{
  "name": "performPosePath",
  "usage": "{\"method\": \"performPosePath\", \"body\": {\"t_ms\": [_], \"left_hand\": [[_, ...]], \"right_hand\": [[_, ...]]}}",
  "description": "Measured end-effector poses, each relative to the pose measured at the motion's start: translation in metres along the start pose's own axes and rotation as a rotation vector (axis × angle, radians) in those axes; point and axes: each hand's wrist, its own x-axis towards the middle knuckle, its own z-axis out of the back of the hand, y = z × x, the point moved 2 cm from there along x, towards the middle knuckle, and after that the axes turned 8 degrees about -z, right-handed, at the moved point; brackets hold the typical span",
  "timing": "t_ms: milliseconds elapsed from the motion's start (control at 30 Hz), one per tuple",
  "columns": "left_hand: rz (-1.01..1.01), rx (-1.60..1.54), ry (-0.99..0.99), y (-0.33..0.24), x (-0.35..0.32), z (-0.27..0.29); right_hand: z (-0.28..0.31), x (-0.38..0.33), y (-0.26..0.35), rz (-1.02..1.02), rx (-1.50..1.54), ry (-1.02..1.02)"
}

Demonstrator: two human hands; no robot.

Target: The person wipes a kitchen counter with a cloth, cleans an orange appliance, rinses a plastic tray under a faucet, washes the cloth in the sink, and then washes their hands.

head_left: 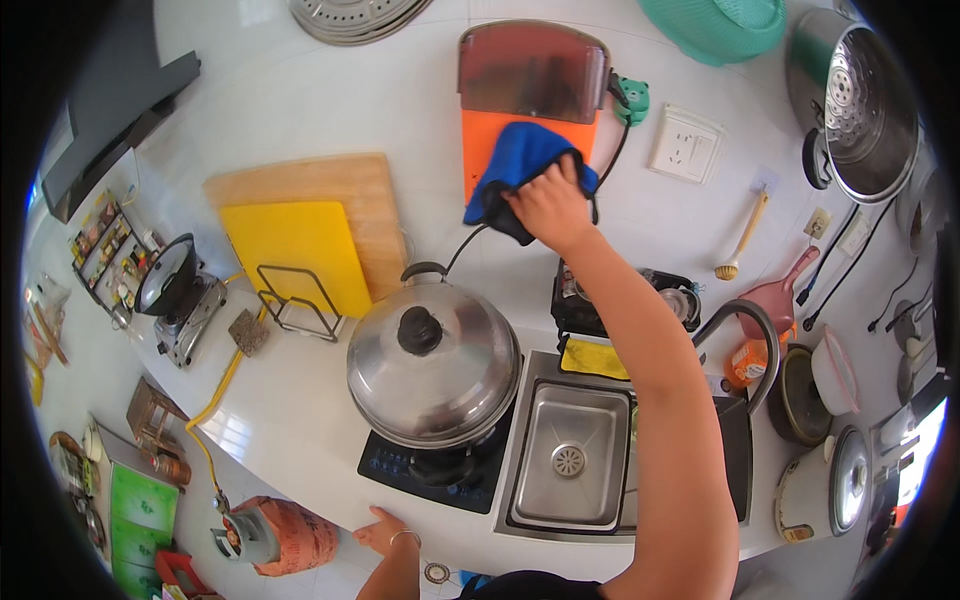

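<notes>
On the wall (400,95) above the desk (290,425), left of the socket (687,144), hangs the orange box (479,150), and we have the blue cloth (525,150) against its lower front. Our right hand (562,210) holds the cloth with its fingers closed on it; our left hand (378,530) is at the desk's front edge, fingers loosely spread, apparently holding nothing. We judge the wiping to be under way: the cloth covers part of the orange front, leaving the smoky lid (533,75) uncovered. Which parts are already wiped, we cannot tell.
</notes>
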Motion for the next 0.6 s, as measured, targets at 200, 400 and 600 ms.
{"method": "performPosePath", "body": {"t_ms": [200, 400, 600], "left_hand": [[0.082, 0.038, 0.041, -0.005, 0.001, 0.006], [0.055, 0.022, 0.016, -0.008, -0.003, 0.013], [0.071, 0.113, 0.027, -0.008, 0.001, 0.012]], "right_hand": [[-0.003, 0.002, -0.008, -0.024, 0.071, -0.095], [-0.007, -0.021, -0.023, -0.327, 0.152, -0.242], [-0.020, -0.017, -0.012, -0.471, 0.202, -0.074]]}}
